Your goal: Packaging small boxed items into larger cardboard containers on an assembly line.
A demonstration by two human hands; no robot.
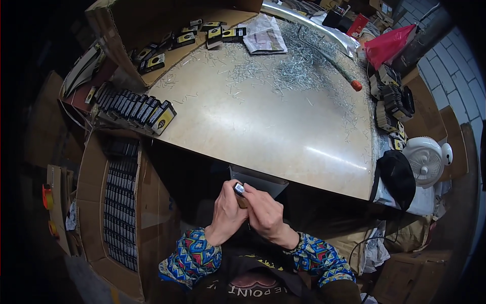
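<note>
Just off the table's near edge, my left hand (226, 209) and my right hand (267, 212) come together around a small box (239, 188). Its dark end with a white label faces up, and a brown part shows lower down between the hands. Fingers of both hands are closed on it, hiding most of its sides. Below the table's edge, a grey metal tray or panel (258, 181) sits just beyond my hands. On the left table corner stands a leaning row of black and yellow boxes (162, 118).
A heap of thin metal pins (298, 68) spreads across the far table, beside crumpled paper (264, 34) and an orange-tipped rod (356, 85). An open carton (147, 202) packed with boxes stands at left. To the right are a black cloth (397, 177) and white fan (424, 161).
</note>
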